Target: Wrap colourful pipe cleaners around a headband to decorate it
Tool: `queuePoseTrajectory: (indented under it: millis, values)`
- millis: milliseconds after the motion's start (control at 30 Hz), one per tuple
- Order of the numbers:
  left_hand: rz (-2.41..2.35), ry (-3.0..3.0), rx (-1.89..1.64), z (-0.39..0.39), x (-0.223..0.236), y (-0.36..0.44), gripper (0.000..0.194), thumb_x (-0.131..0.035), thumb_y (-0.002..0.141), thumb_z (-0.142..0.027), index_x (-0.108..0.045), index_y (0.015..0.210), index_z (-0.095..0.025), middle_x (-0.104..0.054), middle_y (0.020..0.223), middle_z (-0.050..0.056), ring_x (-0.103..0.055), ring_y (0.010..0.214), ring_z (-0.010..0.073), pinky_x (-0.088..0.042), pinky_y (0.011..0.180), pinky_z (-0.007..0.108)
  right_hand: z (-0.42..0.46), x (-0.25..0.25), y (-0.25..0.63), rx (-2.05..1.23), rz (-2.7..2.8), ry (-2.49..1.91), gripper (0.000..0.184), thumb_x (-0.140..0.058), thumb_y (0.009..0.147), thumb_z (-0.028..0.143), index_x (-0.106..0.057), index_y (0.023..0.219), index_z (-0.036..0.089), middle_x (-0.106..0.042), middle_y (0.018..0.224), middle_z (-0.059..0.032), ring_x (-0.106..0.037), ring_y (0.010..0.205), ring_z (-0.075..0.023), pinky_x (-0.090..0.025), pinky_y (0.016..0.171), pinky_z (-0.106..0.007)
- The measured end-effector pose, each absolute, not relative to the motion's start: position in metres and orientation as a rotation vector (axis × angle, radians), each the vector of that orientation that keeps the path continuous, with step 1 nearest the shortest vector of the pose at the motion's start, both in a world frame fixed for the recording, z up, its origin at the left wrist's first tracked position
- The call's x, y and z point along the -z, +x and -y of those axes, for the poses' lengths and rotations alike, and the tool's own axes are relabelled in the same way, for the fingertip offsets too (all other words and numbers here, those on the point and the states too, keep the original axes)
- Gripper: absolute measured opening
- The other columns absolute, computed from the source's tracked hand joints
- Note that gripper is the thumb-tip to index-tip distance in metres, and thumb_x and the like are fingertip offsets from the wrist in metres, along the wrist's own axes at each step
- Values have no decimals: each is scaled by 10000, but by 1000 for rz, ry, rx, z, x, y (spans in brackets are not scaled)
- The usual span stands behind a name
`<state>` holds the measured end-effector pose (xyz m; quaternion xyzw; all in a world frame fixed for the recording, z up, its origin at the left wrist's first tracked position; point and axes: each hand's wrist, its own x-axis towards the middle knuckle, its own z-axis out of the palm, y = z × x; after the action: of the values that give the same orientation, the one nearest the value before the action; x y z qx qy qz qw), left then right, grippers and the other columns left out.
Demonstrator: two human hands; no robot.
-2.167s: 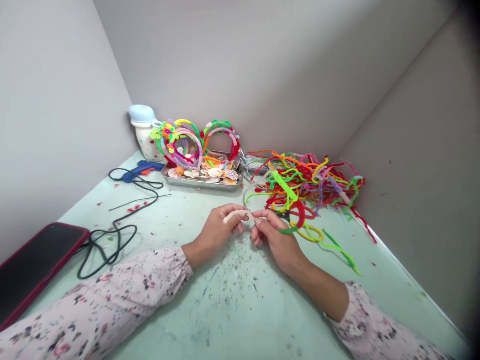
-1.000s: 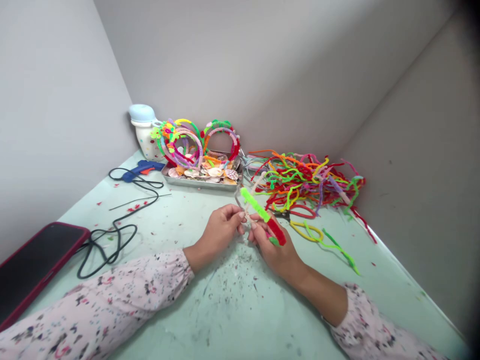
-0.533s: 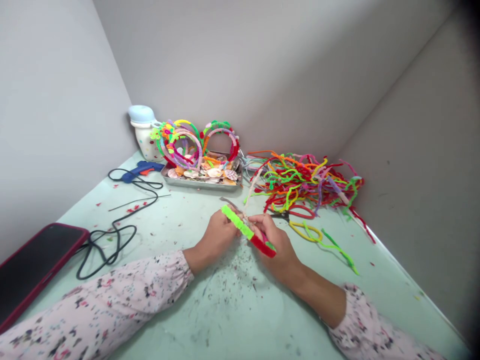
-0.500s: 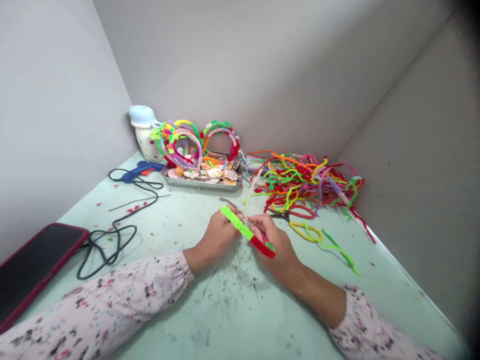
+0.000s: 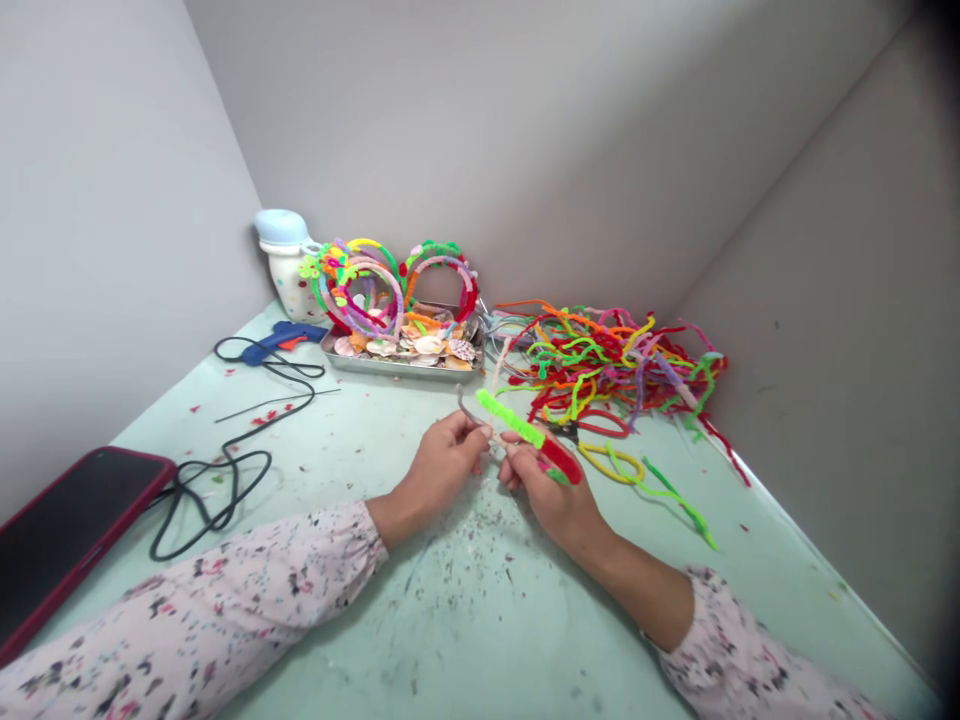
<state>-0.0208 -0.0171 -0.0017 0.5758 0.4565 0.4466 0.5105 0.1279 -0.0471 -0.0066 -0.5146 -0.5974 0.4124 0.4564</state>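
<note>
Between my hands is a headband [image 5: 514, 418] wrapped in bright green and red fuzzy pipe cleaner, with a bare grey end [image 5: 464, 402] curving up by my left fingers. My left hand [image 5: 442, 460] is closed, thumb and fingers pinching that end of the band. A pale pink pipe cleaner [image 5: 501, 362] rises from the spot where both sets of fingertips nearly meet. My right hand [image 5: 559, 500] is closed too, pinching the band close to the pink strand, and the green-and-red arch passes above its knuckles. The exact hold on the pink strand is partly hidden.
Behind stands a metal tray [image 5: 405, 370] of seashells and wrapped headbands [image 5: 442, 262]. Scissors [image 5: 611, 462] lie beside a pipe-cleaner pile [image 5: 600, 360]. A blue glue gun [image 5: 281, 342], its black cord [image 5: 240, 440], a phone [image 5: 82, 530] and a white bottle [image 5: 289, 270] occupy the left.
The headband's green-and-red arch has swung up and to the right. My fingertips have drawn slightly apart, and the pink pipe cleaner's upright part shows less length above them.
</note>
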Motion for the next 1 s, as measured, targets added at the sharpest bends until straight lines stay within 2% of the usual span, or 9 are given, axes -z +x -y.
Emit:
queuePoseTrajectory:
  millis: [300, 567, 833, 1000]
  values:
    - [-1052, 1374, -1126, 16, 8, -23, 86, -525, 755, -221, -578, 776, -156, -510, 549, -49, -480, 511, 94, -355, 498, 203, 45, 8, 127, -1027, 1405, -1239, 230, -558, 825, 395, -527, 971, 220, -576, 676, 36, -499, 565, -120, -386, 526, -232]
    - [-1094, 1400, -1042, 20, -3, -20, 83, -493, 719, -183, -539, 657, -155, -455, 485, -62, -393, 451, 77, -304, 452, 199, 46, 3, 129, -955, 1578, -1323, 162, -515, 836, 320, -580, 746, 202, -623, 668, 16, -551, 636, -139, -402, 599, -238]
    - [-1112, 1440, -1005, 21, -4, -22, 67, -476, 696, -176, -523, 651, -158, -452, 493, -58, -391, 458, 78, -290, 457, 200, 49, 0, 129, -929, 1635, -1306, 167, -499, 841, 312, -554, 731, 198, -583, 641, 31, -501, 588, -123, -366, 548, -222]
    - [-1114, 1504, -1003, 19, 4, -26, 76, -479, 710, -184, -502, 640, -164, -464, 509, -47, -400, 483, 86, -283, 468, 202, 49, 3, 130, -927, 1661, -1307, 94, -516, 810, 250, -542, 735, 201, -557, 620, 41, -470, 569, -119, -339, 532, -222]
